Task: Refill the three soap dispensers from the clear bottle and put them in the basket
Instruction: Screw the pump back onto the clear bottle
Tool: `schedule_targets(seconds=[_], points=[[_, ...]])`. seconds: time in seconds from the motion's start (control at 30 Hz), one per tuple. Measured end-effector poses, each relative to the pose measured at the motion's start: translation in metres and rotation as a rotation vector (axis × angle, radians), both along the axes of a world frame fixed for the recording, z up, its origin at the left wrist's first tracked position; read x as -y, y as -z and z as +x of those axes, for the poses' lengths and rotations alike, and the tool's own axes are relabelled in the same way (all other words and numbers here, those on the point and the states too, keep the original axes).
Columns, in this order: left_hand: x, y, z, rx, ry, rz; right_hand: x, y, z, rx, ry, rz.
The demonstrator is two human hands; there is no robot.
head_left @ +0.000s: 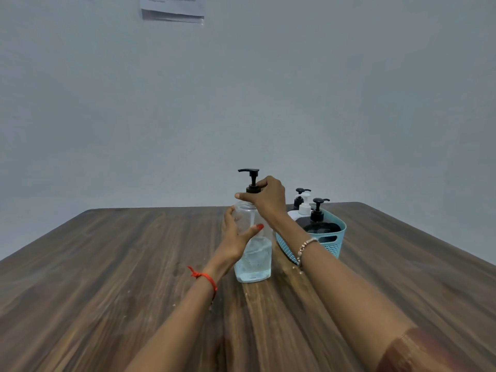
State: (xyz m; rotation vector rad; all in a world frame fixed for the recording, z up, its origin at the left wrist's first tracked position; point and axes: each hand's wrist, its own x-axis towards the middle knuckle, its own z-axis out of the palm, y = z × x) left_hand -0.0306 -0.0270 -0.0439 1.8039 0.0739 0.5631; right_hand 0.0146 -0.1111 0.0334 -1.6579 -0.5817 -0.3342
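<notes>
Clear bottle stands upright on the table, near its middle and just to the left of the basket. Clear liquid fills roughly the lower part of the bottle; the upper part looks empty. A black pump sits on the neck, spout pointing left.

Left hand: curled round the bottle's body from the left side, thumb laid across the front, fingers reaching behind. The grip is on the upper half of the bottle.

Right hand: comes over from the right, fingers closed on the collar of the black pump at the neck. Whether the collar is seated fully on the neck cannot be told, as the hand covers it.

The basket is pale blue and perforated, and stands on the table. Three dispensers stand inside it: a black dispenser with a black pump at the front, a white dispenser with a white pump behind it, and a third dispenser at the back, of which only a black pump head and dark neck show.

Also noted: a red thread on the left wrist, a beaded bracelet on the right wrist, and a sheet of paper fixed to the wall behind the table.
</notes>
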Motion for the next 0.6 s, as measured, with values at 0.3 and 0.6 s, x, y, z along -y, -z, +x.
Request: schedule_targets(seconds=[0.3, 0.6], points=[[-0.001, 0.002, 0.000, 0.004, -0.004, 0.002, 0.022, -0.006, 0.010, -0.103, -0.272, -0.002], [0.000, 0.002, 0.003, 0.027, -0.009, -0.011, 0.007, -0.002, -0.002, -0.032, -0.072, 0.060]])
